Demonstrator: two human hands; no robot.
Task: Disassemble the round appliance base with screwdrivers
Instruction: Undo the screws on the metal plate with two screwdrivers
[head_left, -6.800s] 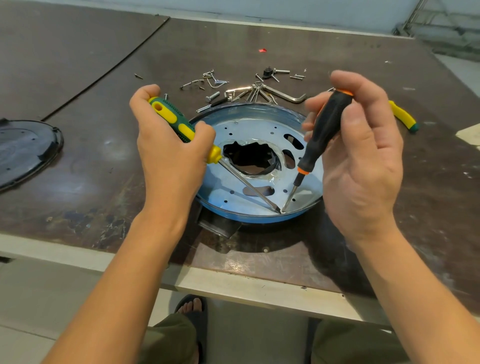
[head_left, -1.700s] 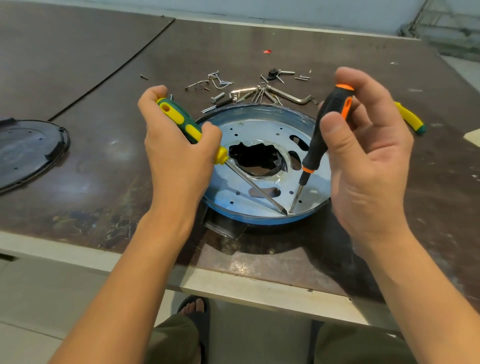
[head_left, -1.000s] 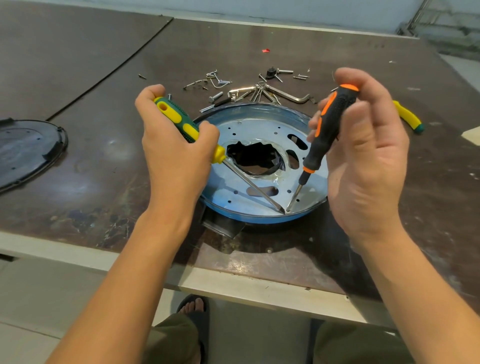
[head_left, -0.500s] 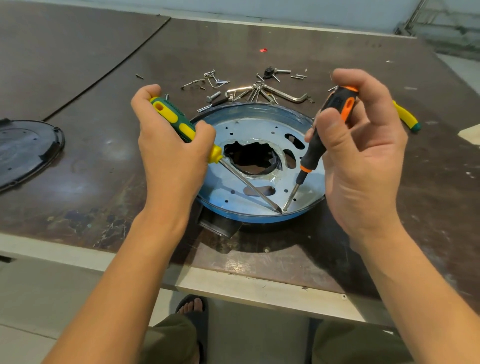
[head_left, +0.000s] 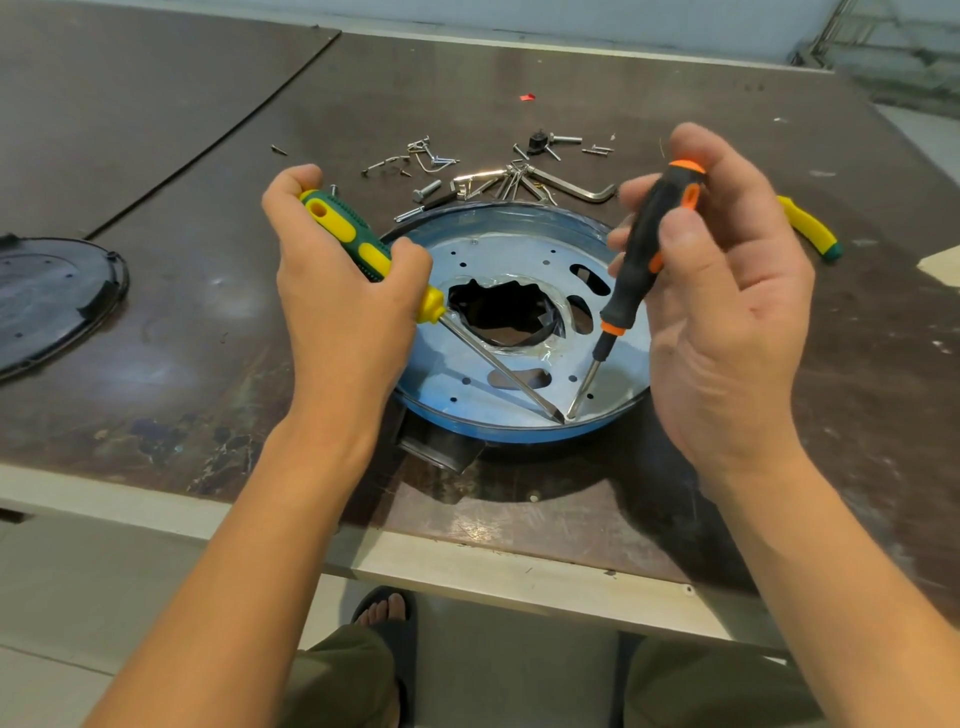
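The round appliance base, a blue-rimmed metal plate with a ragged centre hole, lies near the table's front edge. My left hand grips a green-and-yellow screwdriver; its long shaft slants down to the plate's near rim. My right hand pinches a black-and-orange screwdriver between thumb and fingertips, held nearly upright. Both tips meet at one spot on the plate, about.
Loose screws, hex keys and small parts lie scattered just behind the base. A black round cover sits at the left edge. Another yellow-green tool handle lies behind my right hand. The table's front edge runs close below.
My right thumb and fingers have shifted around the black-and-orange handle, turning it. Both tips stay at the same spot on the rim; my left hand holds still.
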